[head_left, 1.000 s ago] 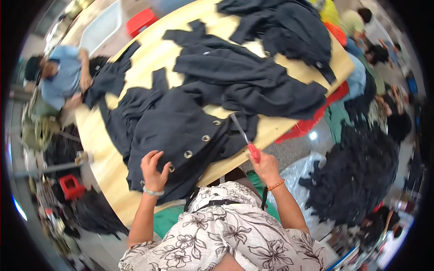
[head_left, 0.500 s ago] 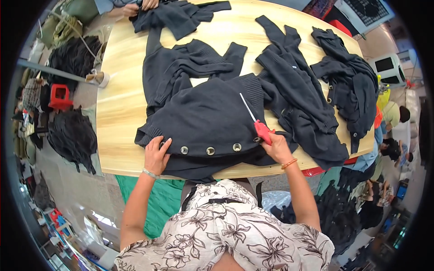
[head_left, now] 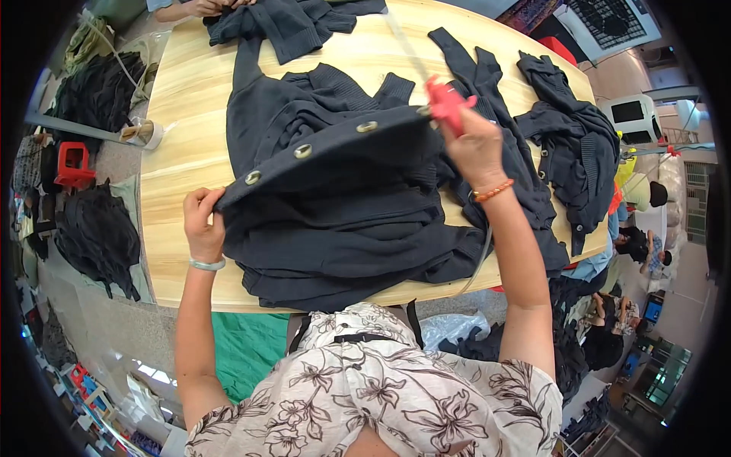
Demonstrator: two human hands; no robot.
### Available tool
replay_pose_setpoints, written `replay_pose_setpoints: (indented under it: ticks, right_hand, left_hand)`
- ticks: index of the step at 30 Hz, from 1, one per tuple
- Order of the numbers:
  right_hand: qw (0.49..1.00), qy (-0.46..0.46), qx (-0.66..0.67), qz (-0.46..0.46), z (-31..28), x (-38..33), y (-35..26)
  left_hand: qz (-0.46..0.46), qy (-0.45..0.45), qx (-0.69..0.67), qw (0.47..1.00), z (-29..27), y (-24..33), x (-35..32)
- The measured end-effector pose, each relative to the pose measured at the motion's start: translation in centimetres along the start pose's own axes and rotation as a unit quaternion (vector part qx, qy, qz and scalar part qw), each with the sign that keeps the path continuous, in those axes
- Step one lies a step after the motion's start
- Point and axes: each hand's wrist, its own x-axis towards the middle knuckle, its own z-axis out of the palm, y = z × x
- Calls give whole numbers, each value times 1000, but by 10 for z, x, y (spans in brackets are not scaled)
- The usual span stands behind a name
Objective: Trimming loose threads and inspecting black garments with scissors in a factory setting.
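Dark navy knitted cardigan (head_left: 335, 190), with three metal buttons (head_left: 303, 151) along its lifted front edge: lies spread on the middle of the pale wooden table (head_left: 179, 129), its buttoned edge raised clear of the surface between both hands.

Left hand (head_left: 202, 225): closed, fingers pinching the lower corner of the buttoned edge; a pale bangle on the wrist.

Right hand (head_left: 474, 145): closed around the red handle of a slim tool (head_left: 445, 99) and, with it, the upper end of the same edge; whether the fingers actually grip the fabric cannot be told. An orange bead bracelet on the wrist.

Further dark garments (head_left: 567, 145): heaped on the right part of the table, touching or just beside the cardigan.

Another dark knit (head_left: 293, 19): at the far edge of the table, under another person's hands (head_left: 202, 7).

Small round cup (head_left: 145, 133): at the table's left rim; contents too small to tell.

Pile of black clothing (head_left: 99, 232): on the floor left of the table, near a red stool (head_left: 74, 164).
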Motion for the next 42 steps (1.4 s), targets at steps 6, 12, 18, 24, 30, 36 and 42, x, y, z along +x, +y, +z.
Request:
replay_pose_setpoints:
  ticks: [6,12,18,24,30,36,42]
  right_hand:
    - [981,-164,-27,97,54,-85,25]
    - [965,-213,79,127,16,-144,3]
    - [964,-211,103,125,41,-144,5]
    - [958,-188,156,149,10,-141,7]
    - [910,-272,252,186,-99,-124,18]
    - [928,-272,203,157,-81,-89,15]
    - [933,-257,-210,139,-19,-123,46]
  left_hand:
    - [-107,-65,33,992,54,-33,-61]
    - [-124,-71,15,990,54,-35,-95]
    - [-281,-46,16,958,79,-70,-77]
    - [-345,-81,-111,929,52,-71,-71]
    - [-391,-235,-318,831,-45,-2,-67]
    - [-389,-92,-292,869,-42,-8,-118]
    - [-128,34,93,987,52,38,-110]
